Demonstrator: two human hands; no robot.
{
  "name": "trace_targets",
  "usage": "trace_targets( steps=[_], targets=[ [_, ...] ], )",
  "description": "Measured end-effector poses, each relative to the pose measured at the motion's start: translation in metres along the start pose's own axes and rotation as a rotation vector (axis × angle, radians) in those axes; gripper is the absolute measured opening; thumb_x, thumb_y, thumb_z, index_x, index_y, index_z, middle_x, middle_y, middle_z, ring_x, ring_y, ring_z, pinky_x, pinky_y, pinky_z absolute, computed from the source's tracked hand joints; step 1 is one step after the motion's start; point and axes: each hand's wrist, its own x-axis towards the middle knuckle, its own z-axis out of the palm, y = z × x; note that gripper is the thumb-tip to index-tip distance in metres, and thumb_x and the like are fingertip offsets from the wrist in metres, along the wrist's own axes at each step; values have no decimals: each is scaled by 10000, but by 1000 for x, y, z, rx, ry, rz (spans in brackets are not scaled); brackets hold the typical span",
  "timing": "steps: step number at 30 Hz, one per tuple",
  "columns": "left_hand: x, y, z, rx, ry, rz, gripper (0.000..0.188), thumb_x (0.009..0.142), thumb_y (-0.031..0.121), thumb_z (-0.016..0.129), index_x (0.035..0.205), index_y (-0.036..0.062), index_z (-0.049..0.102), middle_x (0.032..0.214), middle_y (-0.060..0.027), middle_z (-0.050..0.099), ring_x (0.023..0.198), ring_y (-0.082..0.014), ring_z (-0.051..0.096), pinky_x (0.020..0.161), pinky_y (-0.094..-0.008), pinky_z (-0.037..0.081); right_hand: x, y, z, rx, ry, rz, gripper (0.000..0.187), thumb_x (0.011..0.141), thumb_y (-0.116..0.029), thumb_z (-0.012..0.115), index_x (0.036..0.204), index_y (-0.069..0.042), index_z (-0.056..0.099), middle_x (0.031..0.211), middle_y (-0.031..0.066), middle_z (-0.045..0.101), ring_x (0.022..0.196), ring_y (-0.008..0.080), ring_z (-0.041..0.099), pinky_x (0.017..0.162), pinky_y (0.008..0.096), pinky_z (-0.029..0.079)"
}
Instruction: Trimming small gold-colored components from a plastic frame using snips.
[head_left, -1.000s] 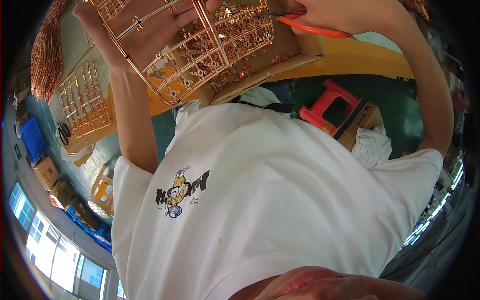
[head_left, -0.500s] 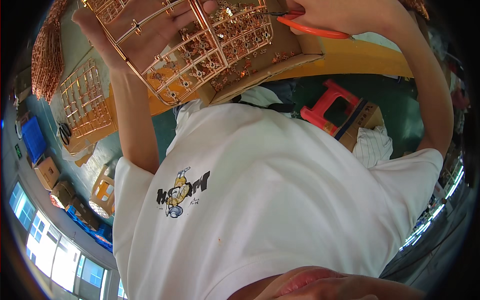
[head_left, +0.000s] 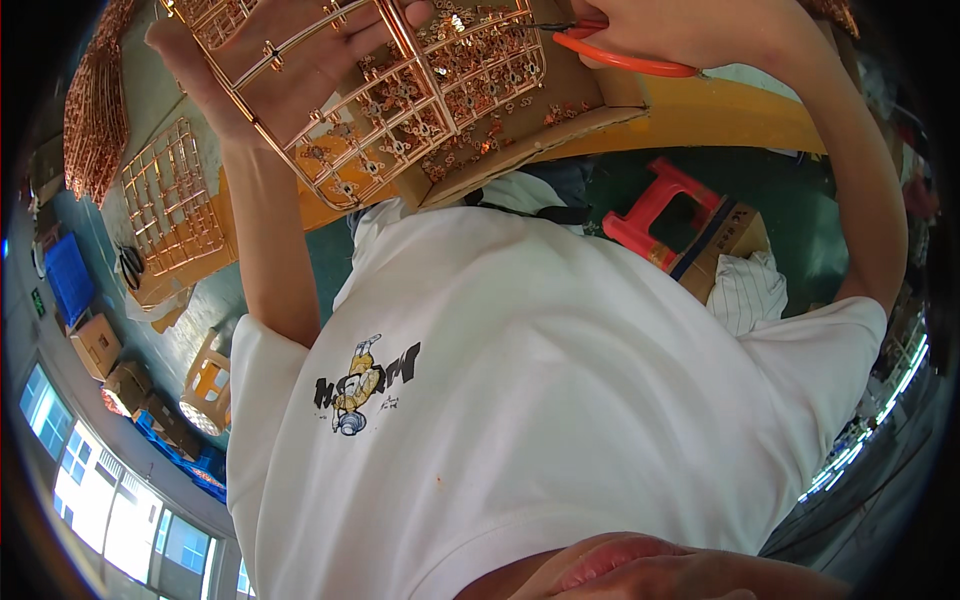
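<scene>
My left hand (head_left: 300, 85) is raised palm-up at the upper left and holds a copper-coloured sprue frame (head_left: 427, 78), a grid of thin shiny bars with small flower-like parts along them. Its fingers run behind the bars. At the upper right, my right hand (head_left: 690, 30) is wrapped round a cutter with orange handles (head_left: 640, 66). The cutter's dark tip points left, at the frame's right edge; whether the blades touch a bar I cannot tell. Beneath the frame, an open cardboard box (head_left: 545, 152) holds many loose small copper-coloured pieces (head_left: 500, 60).
Another sprue grid (head_left: 170, 200) lies on the table at left, near black-handled scissors (head_left: 130, 267). A bundle of copper-coloured frames (head_left: 95, 110) is at the far left. Below the yellow table edge (head_left: 730, 115) stand a red stool (head_left: 655, 210) and a carton (head_left: 725, 245).
</scene>
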Motion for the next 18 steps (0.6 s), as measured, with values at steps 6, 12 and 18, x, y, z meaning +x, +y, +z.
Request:
trace_targets(
  steps=[6, 12, 18],
  targets=[
    [5, 7, 30, -62, 76, -51, 1219, 810, 911, 490, 1604, 13, 272, 1666, -298, 199, 1428, -560, 383, 1142, -680, 410, 5, 4, 2, 3, 13, -30, 369, 954, -260, 661, 1030, 98, 704, 1015, 272, 718, 983, 414, 696, 856, 472, 545],
    [4, 1, 5, -51, 82, -40, 1246, 807, 908, 500, 1612, -2, 221, 1659, -314, 197, 1424, -582, 368, 1142, -691, 402, -5, 4, 11, -5, 165, -118, 378, 946, -262, 671, 1027, 105, 704, 1007, 282, 716, 971, 421, 699, 848, 473, 549],
    [8, 4, 30, 12, 136, -24, 1241, 819, 899, 497, 1609, -14, 211, 1660, -312, 197, 1418, -583, 377, 1113, -707, 425, 0, 8, 7, 38, 85, -90, 373, 937, -254, 673, 1016, 109, 706, 981, 286, 716, 946, 427, 702, 831, 478, 553]
  ],
)
